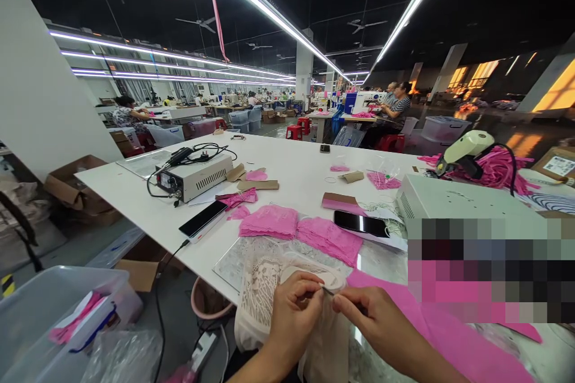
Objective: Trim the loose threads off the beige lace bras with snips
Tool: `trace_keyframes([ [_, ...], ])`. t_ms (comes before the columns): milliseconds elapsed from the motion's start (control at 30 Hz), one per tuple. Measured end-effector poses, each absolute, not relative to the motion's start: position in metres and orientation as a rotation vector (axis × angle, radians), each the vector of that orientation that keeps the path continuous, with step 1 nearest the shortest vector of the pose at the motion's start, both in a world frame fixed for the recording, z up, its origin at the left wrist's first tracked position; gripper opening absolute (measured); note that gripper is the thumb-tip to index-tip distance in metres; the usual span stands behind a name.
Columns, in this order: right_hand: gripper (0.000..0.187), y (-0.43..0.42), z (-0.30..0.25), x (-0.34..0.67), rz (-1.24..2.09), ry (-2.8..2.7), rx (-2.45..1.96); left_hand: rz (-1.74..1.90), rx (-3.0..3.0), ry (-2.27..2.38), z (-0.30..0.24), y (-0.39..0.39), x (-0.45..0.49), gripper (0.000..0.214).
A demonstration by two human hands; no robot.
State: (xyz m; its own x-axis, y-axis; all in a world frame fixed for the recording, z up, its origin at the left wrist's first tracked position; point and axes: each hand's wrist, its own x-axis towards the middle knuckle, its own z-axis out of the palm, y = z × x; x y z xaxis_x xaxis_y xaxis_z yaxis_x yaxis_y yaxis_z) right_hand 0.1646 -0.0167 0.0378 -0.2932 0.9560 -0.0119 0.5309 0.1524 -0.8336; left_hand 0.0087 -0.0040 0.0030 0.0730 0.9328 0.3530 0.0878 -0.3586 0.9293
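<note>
A cream lace garment (259, 287) lies over the near edge of the table and hangs down in front of me. My left hand (297, 311) is closed in a pinch at the garment's upper edge. Just to its right, my right hand (375, 314) also pinches at that edge, thumb against forefinger. A thin dark strip or thread shows between the fingertips, too small to name. Two stacks of pink lace pieces, one on the left (268, 221) and one on the right (330, 240), lie just beyond. Under my right forearm spreads a pink cloth (404, 302).
On the white table (287, 158) are a grey power unit (202, 176) with cables, a phone (203, 219) on the left and another phone (360, 223). At right stand a pale green box (462, 200) and a handheld scanner (467, 152). A plastic bin (67, 287) stands lower left.
</note>
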Motion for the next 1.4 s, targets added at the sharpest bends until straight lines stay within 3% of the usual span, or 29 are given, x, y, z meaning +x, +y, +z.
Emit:
trace_keyframes([
  [200, 0.037, -0.014, 0.029, 0.165, 1.329, -1.681, -1.381, 1.391, 1.531, 1.021, 0.003, -0.002, 0.008, 0.012],
  [333, 0.047, -0.013, 0.021, 0.169, 1.484, -1.503, -1.323, 1.367, 1.421, 1.012, 0.003, 0.001, 0.007, 0.011],
  [633, 0.024, -0.015, 0.024, 0.155, 0.713, -1.780, -1.348, 1.357, 1.449, 1.019, 0.003, -0.002, 0.008, 0.010],
  [833, 0.027, -0.011, 0.021, 0.150, 0.626, -1.866, -1.369, 1.340, 1.505, 1.023, 0.001, -0.002, 0.010, 0.012],
  [933, 0.027, -0.008, 0.025, 0.148, 0.667, -1.804, -1.374, 1.344, 1.539, 1.035, 0.003, -0.003, 0.012, 0.014],
  [1133, 0.012, 0.000, 0.019, 0.147, 1.067, -1.520, -1.315, 1.354, 1.475, 1.017, 0.006, -0.001, 0.012, 0.013],
  [1400, 0.017, 0.002, 0.018, 0.149, 1.112, -1.524, -1.317, 1.299, 1.427, 1.032, 0.000, 0.002, 0.009, 0.012],
])
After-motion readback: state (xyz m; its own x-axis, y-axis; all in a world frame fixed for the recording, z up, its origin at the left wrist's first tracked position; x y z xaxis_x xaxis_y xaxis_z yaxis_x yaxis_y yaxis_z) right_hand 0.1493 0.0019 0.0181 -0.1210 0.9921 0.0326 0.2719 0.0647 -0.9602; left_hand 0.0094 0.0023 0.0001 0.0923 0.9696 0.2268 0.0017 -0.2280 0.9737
